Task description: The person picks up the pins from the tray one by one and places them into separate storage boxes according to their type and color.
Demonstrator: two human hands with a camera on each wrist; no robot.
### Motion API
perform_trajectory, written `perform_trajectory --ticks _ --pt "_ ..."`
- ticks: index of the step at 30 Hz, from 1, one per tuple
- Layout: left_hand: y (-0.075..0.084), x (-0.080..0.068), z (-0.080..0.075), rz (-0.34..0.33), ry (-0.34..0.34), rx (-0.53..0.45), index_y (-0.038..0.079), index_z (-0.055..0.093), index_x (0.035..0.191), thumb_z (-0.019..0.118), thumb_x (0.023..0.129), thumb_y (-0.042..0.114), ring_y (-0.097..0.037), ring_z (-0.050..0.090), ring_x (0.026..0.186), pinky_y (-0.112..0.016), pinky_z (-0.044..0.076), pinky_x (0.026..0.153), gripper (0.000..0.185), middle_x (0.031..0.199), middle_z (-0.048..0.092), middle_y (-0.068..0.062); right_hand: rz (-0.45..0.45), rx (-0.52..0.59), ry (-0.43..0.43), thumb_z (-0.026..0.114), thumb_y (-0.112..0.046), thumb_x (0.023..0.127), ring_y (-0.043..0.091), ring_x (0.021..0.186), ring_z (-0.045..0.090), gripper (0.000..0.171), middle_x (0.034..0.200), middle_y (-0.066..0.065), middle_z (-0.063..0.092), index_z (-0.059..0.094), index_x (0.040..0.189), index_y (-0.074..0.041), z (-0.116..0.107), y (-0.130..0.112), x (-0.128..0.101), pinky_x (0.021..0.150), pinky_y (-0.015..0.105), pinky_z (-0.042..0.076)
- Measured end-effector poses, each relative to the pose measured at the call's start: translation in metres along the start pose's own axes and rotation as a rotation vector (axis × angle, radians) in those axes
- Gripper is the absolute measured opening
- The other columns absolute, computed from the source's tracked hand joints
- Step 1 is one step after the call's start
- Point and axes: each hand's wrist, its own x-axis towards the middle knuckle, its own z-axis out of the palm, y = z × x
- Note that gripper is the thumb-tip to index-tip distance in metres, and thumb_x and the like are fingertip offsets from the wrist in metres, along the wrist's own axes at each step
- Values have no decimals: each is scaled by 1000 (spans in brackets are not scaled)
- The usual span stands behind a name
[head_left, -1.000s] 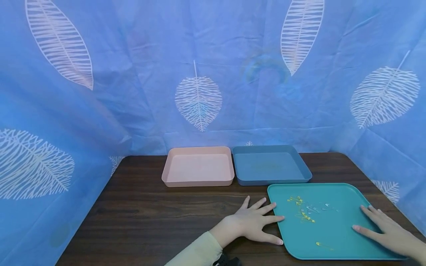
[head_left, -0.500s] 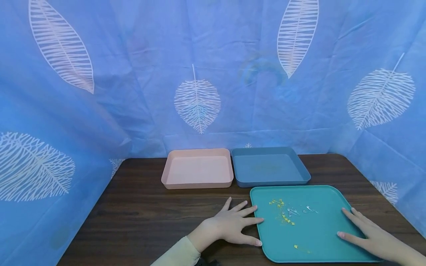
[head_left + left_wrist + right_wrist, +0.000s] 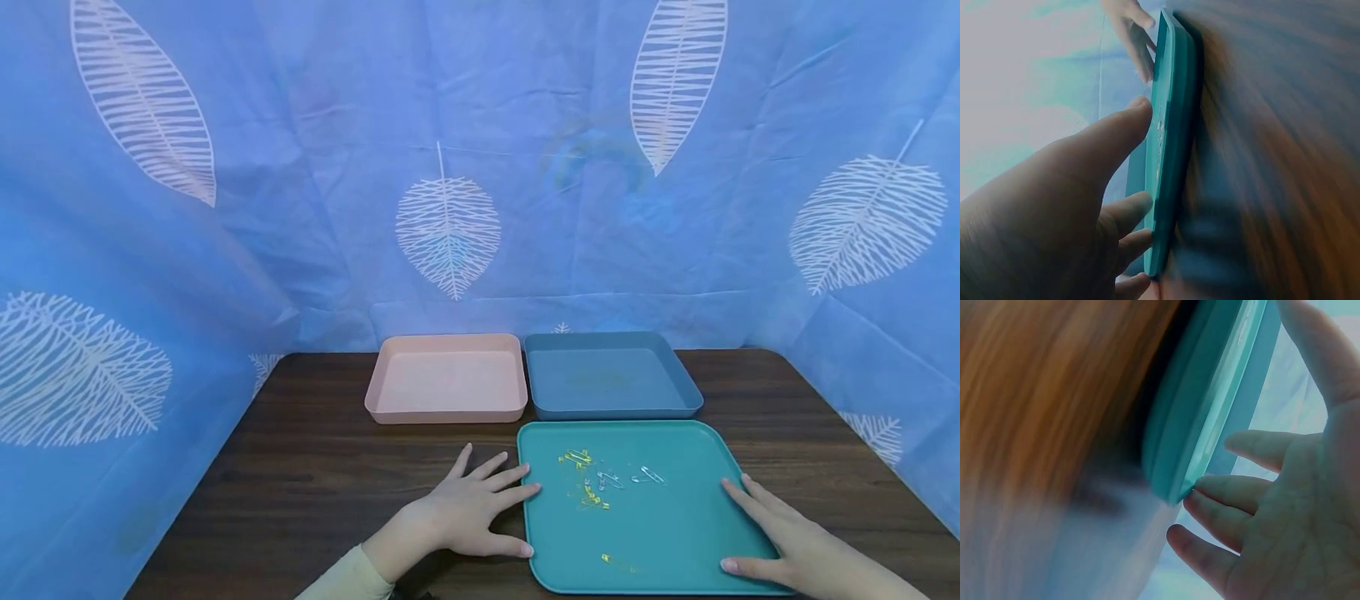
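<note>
A teal tray [image 3: 675, 533] lies on the table with several safety pins on it. Yellow safety pins [image 3: 592, 498] and silver ones [image 3: 609, 480] sit in a loose cluster toward its far left. One more yellow safety pin [image 3: 606, 558] lies apart near the front. With fingers spread, my left hand [image 3: 472, 512] touches the tray's left rim. At the right rim, my right hand [image 3: 783, 537] rests its extended fingers, thumb over the tray. In both wrist views the straight fingers meet the edge of the tray [image 3: 1179, 106].
Behind the teal tray stand a pink tray [image 3: 447, 417] on the left and a blue tray [image 3: 615, 412] on the right, side by side. The dark wooden table [image 3: 300, 483] extends to the left. A blue leaf-patterned cloth [image 3: 330, 208] hangs behind the table.
The teal tray has slid left across the table with the pins on it. Both hands have moved left with it, staying at its sides. The pink and blue trays stay put.
</note>
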Motion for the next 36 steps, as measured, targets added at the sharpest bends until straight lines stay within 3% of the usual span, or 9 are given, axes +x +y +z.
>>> perform_trajectory --ticks 5,10,12,14,15,17,19,24,36 --pt "-15 -17 0 -31 35 14 40 24 153 43 87 76 -24 16 152 -67 4 116 78 162 23 10 -132 -33 10 70 -37 88 71 124 26 96 147 46 18 13 154 2 11 -11 1 81 62 46" --pt "-28 -32 3 -66 52 24 37 24 154 42 86 78 -25 17 152 -68 4 115 81 162 24 9 -228 -149 83 72 -43 85 48 136 37 94 149 38 28 20 156 -9 20 -23 5 80 45 53" --pt "-31 -38 3 -79 51 22 36 24 154 42 85 78 -26 17 152 -68 4 115 82 162 23 8 -243 -176 109 72 -46 84 22 150 18 93 149 35 31 23 156 -12 22 -29 7 80 44 54" --pt "-34 -42 3 -93 49 17 35 24 154 42 85 78 -26 16 152 -68 4 115 84 162 23 8 -258 -188 128 72 -47 83 25 149 13 93 149 35 32 25 155 -11 24 -35 8 81 52 52" --pt "-35 -44 3 -100 47 13 35 24 154 42 85 78 -27 16 152 -68 4 115 84 162 23 7 -255 -188 131 72 -50 82 12 149 1 93 150 34 33 26 155 -12 25 -38 8 82 57 50" --pt "-37 -48 3 -113 46 11 34 24 155 42 84 79 -28 16 152 -68 4 115 85 162 23 7 -250 -189 142 71 -54 80 9 149 -4 94 150 34 33 29 154 -12 26 -45 9 84 63 46" --pt "-38 -52 2 -132 46 6 34 24 155 42 84 79 -28 16 152 -69 3 115 86 163 23 6 -245 -204 152 70 -59 78 37 148 16 95 150 33 33 33 152 -12 27 -52 11 87 67 43" --pt "-41 -61 1 -176 51 0 33 25 155 44 82 80 -30 18 152 -69 2 115 89 163 23 5 -234 -276 175 63 -70 76 53 131 39 97 151 29 36 39 149 -11 30 -70 16 94 67 38" --pt "-50 -80 -6 -228 48 -35 28 28 154 54 75 82 -32 20 151 -71 3 113 99 162 26 3 -190 -344 58 54 -79 75 49 140 32 105 153 29 32 37 149 -7 32 -106 26 103 67 32"
